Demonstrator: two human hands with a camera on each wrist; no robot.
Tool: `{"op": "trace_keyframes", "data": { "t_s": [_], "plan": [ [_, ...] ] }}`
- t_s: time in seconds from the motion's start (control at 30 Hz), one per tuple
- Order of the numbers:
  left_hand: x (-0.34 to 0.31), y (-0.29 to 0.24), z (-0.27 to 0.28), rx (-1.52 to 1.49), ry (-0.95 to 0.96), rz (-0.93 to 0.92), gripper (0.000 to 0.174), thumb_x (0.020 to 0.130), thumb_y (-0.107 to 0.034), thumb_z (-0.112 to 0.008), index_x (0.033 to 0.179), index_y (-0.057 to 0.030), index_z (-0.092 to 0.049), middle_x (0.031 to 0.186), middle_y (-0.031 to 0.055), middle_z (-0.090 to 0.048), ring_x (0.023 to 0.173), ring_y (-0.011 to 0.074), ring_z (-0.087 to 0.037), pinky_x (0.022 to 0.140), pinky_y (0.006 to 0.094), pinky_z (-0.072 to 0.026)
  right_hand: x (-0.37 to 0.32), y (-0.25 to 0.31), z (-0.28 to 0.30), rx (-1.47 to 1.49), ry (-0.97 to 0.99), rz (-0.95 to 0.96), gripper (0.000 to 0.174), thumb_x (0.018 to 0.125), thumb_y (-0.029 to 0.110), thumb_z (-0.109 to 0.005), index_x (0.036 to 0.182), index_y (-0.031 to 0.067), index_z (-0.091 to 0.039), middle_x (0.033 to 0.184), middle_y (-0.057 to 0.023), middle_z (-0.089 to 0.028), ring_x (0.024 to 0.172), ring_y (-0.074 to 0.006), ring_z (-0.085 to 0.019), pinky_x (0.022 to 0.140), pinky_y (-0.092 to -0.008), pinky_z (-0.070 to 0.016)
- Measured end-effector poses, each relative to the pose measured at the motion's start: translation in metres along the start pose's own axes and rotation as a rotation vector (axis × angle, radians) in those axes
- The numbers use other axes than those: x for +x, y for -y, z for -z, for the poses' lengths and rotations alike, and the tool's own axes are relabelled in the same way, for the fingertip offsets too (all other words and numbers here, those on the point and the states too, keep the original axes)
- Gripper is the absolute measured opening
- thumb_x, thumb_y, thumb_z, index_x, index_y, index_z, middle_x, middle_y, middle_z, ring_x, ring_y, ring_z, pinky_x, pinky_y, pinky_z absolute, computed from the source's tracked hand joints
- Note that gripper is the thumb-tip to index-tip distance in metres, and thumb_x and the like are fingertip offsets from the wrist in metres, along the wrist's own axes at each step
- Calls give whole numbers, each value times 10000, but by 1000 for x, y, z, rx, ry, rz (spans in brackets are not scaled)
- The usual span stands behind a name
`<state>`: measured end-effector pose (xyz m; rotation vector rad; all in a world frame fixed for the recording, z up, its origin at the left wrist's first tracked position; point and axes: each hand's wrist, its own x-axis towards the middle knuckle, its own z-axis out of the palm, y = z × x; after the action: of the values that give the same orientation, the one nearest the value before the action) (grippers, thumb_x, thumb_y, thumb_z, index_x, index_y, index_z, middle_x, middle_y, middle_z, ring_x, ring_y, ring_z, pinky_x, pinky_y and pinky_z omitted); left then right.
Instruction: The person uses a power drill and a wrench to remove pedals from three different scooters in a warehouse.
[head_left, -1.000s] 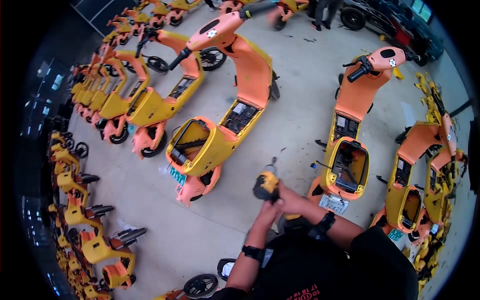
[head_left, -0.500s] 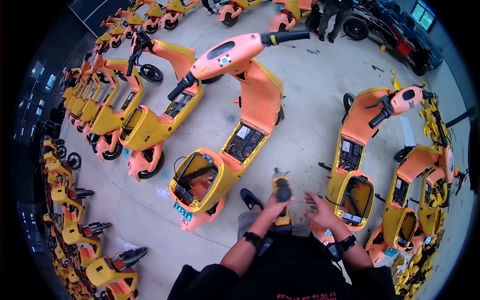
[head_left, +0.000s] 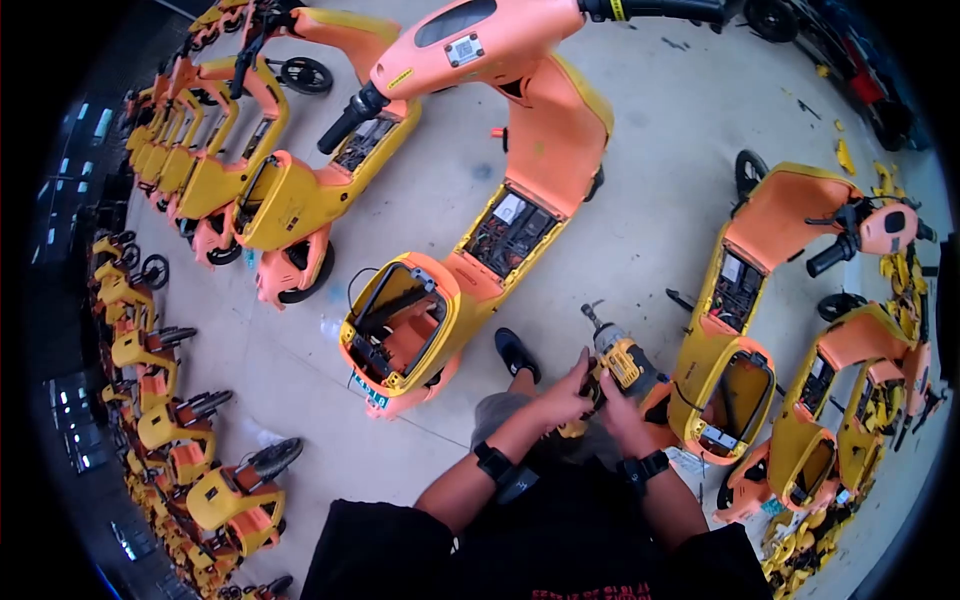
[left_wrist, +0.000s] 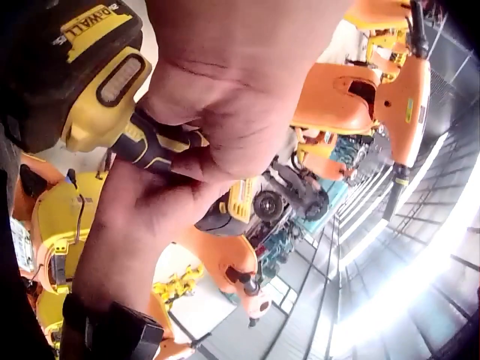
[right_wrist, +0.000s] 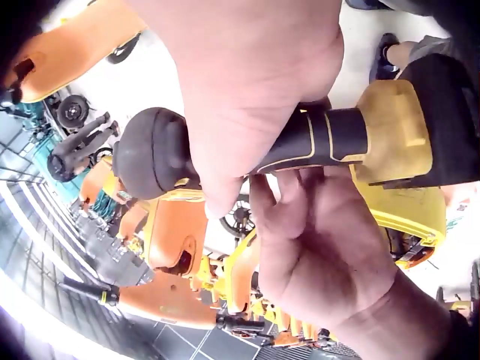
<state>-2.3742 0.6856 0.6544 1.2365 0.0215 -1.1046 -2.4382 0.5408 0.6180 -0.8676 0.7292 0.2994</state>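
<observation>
A yellow-and-black cordless drill (head_left: 622,362) is held at waist height in front of the body, its long bit angled toward the upper left in the head view. My left hand (head_left: 568,398) grips its handle from the left side. From the other side my right hand (head_left: 622,412) holds the same handle, close under the drill's rear end. Both wrist views show the hands meeting around the handle, with the black battery (left_wrist: 71,64) below them. An orange-and-yellow scooter (head_left: 540,135) stands ahead, its footwell and rear bucket uncovered.
Another stripped scooter (head_left: 735,375) stands close on the right, with more beyond it. Rows of scooters (head_left: 190,190) line the left. Yellow panels (head_left: 815,545) lie piled along the right wall. Beneath the drill, one shoe (head_left: 516,354) shows on the grey floor.
My right hand was apart from the drill half a second ago and now holds it alongside the left. The drill has moved right and turned. The near scooter looms larger in the head view.
</observation>
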Motion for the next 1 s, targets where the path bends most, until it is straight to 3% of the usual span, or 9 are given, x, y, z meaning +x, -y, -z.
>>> {"op": "trace_keyframes", "data": {
  "t_s": [0.3,0.37,0.57,0.63,0.73,0.77,0.9,0.97,1.0],
  "plan": [
    [-64,46,-13,99,-243,-237,907,795,46,-553,1540,-81,-51,1369,219,-481,1170,271,-541,931,334,-458,-15,2,-7,-378,291,-105,357,934,221,-646,1219,31,-546,1055,-55,-642,982,-173,-619,854,-302,-498],
    [-106,46,0,-62,-328,-4,755,817,-79,-570,1492,-23,-236,1133,169,-660,979,260,-647,874,304,-485,-12,8,-17,-555,363,-139,271,940,222,-632,1137,48,-565,976,-42,-647,852,-151,-637,735,-293,-520],
    [-278,183,64,325,-1000,252,447,813,-153,-557,1252,-66,-560,989,203,-685,933,331,-663,826,397,-522,23,2,-22,-1141,337,-120,219,820,185,-743,872,33,-593,653,-32,-599,519,-138,-577,483,-292,-466],
    [-332,344,95,-1,-1179,244,450,699,-152,-713,1130,-39,-651,1119,170,-660,1038,304,-632,915,353,-506,25,-8,-12,-1408,345,37,264,750,175,-776,815,3,-587,581,-50,-587,482,-156,-572,466,-319,-453],
    [-441,475,68,868,-1108,534,306,635,-312,-785,895,-153,-757,1159,98,-659,1083,246,-610,954,308,-483,59,-39,64,-1767,434,230,235,718,157,-761,831,-3,-631,618,-109,-637,552,-204,-636,543,-350,-511],
    [-467,501,53,754,-1092,581,287,679,-267,-744,935,-139,-731,1096,101,-657,1007,247,-620,879,321,-495,49,-37,61,-1981,429,3,475,627,328,-795,924,-21,-669,914,-232,-687,912,-374,-671,775,-431,-540],
    [-546,619,-7,184,-1040,605,245,856,-86,-579,1097,-79,-625,843,113,-649,702,252,-660,579,376,-544,13,-72,99,-2349,410,-232,395,660,342,-796,930,62,-730,904,-146,-722,884,-272,-700,751,-366,-550],
    [-571,600,-36,-798,-1425,485,219,923,-163,-459,924,-11,-616,872,153,-665,747,306,-680,599,465,-540,1,-83,156,-1501,373,-686,299,688,229,-808,890,22,-734,750,-88,-695,664,-177,-646,575,-345,-489],
    [-595,654,-41,-1261,-1229,26,202,925,-115,-416,1003,13,-551,896,192,-634,764,344,-666,571,455,-533,-54,-83,94,-1820,606,-545,177,735,107,-747,896,37,-721,756,-56,-664,727,-149,-633,654,-303,-474]
  ]
}}
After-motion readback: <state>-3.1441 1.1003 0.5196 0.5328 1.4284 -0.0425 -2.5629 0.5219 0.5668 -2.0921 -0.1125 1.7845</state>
